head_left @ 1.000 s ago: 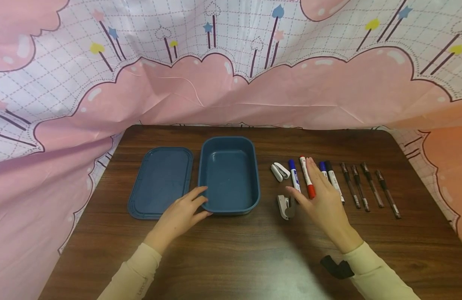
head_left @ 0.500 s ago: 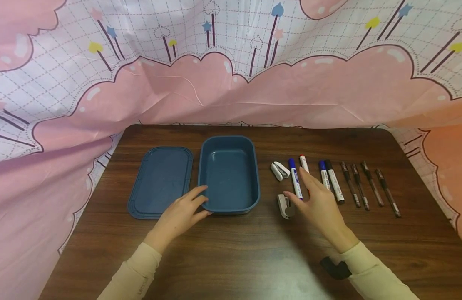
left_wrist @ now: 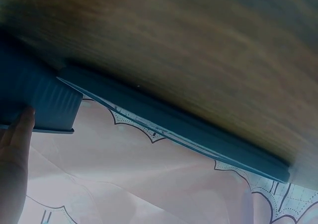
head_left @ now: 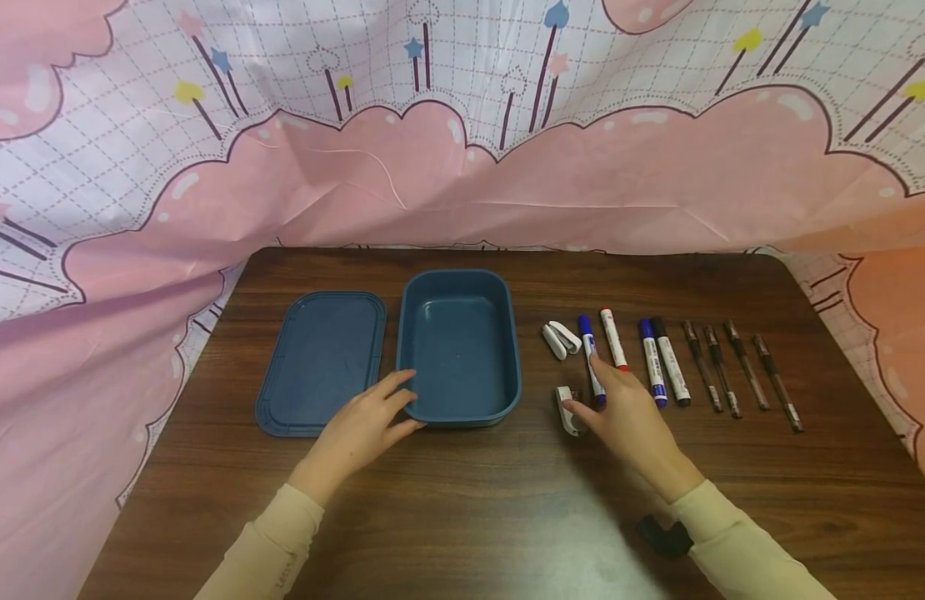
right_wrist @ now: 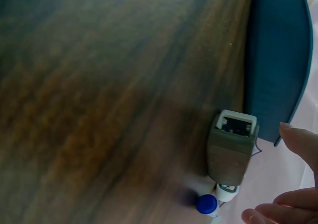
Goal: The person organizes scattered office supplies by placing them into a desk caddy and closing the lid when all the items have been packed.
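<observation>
Two hands are on the counter [head_left: 462, 508] right now. The left hand [head_left: 361, 432] rests at the near left corner of the blue box [head_left: 459, 347], fingers loosely spread, thumb against the box's front wall, so it's touching rather than really gripping. The box's lid [head_left: 322, 362] lies flat just to its left.

The right hand [head_left: 626, 410] is down over the small white stapler [head_left: 567, 410], which lies on the counter just right of the box's near right corner. Its thumb tip touches the stapler's near end, and the index finger lies over the lower part of the blue marker [head_left: 591, 364]. The fingers are relaxed and apart, not pinching anything yet as far as I can tell. In the right wrist view the stapler [right_wrist: 232, 147] sits right in front of the fingertips [right_wrist: 302, 143].

Key bit: the stapler lies to the thumb side of the right hand, long axis running front to back, roughly parallel with the markers. That hand is far nearer to it than the left.

Other stuff: a second white stapler [head_left: 561, 340] further back, a red marker [head_left: 613, 339], and thin pens [head_left: 742, 372] lined up to the right.
</observation>
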{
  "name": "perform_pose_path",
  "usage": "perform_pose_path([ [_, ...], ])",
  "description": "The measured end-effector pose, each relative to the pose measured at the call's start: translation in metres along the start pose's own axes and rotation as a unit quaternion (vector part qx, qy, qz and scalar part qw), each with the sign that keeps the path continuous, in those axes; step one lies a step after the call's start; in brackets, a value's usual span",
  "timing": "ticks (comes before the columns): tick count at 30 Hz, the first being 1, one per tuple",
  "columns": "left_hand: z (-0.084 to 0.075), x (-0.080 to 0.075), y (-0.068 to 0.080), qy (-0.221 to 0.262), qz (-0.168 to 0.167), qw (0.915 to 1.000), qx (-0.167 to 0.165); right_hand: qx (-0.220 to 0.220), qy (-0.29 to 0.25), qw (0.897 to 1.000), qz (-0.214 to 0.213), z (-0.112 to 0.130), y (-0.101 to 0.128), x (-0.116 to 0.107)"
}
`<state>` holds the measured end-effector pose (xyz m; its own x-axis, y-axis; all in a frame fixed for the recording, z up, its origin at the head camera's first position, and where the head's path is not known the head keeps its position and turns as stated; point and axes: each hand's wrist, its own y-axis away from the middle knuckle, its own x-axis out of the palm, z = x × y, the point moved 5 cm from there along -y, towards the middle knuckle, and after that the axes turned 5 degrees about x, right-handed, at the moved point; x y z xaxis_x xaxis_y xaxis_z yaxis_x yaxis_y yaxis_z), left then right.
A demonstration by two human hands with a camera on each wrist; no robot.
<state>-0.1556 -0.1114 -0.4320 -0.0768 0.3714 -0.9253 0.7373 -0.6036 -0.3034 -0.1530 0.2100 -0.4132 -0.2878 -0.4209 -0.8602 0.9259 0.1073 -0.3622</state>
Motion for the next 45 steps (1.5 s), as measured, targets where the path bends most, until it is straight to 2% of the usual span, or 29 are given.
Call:
perform_pose_path([
  [5, 0.0, 0.0, 0.0, 0.0, -0.002, 1.0, 0.0, 0.022, 0.004, 0.998, 0.053, -0.001, 0.0, 0.01],
  [8, 0.0, 0.0, 0.0, -0.002, -0.002, 1.0, -0.001, 0.024, 0.009, 0.997, 0.068, 0.0, 0.0, 0.015],
  [19, 0.0, -0.001, 0.0, -0.001, 0.007, 0.9999, -0.007, 0.018, 0.031, 0.996, 0.083, 0.002, 0.003, 0.027],
  [32, 0.0, -0.001, -0.001, -0.002, 0.008, 0.9999, -0.006, 0.017, 0.019, 0.995, 0.099, 0.002, 0.001, 0.025],
  [35, 0.0, -0.001, -0.001, -0.001, 0.008, 1.0, -0.006, 0.015, 0.007, 0.996, 0.093, 0.004, -0.002, 0.02],
  [42, 0.001, 0.0, 0.0, 0.001, 0.001, 1.0, -0.001, -0.04, -0.016, 0.999, 0.024, 0.023, -0.022, -0.001],
  [45, 0.001, 0.0, 0.0, 0.0, 0.0, 1.0, 0.003, -0.051, -0.023, 0.998, 0.009, 0.034, -0.035, -0.009],
])
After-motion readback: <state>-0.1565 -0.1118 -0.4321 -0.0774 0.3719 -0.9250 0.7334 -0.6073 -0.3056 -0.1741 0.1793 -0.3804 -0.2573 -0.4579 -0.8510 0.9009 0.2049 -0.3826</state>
